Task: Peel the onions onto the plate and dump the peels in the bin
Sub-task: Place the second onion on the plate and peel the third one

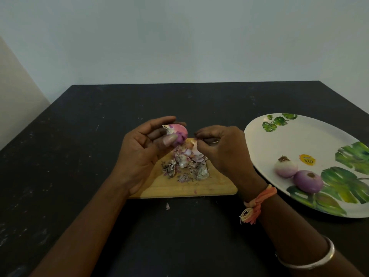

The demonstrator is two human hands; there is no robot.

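Observation:
My left hand (143, 148) grips a partly peeled purple onion (178, 134) above the far end of a wooden cutting board (191, 188). Just to its right, my right hand (221, 148) pinches a strip of peel (194, 145) that hangs over the board. A heap of onion peels (185, 164) lies on the board under both hands. To the right, two peeled onions (285, 166) (308, 180) sit on a white plate (299, 140) with green leaf prints. No bin is in view.
The black table (79, 156) runs back to a pale wall. One loose bit of peel (167, 206) lies on the table in front of the board. A yellow sticker (307, 159) is on the plate.

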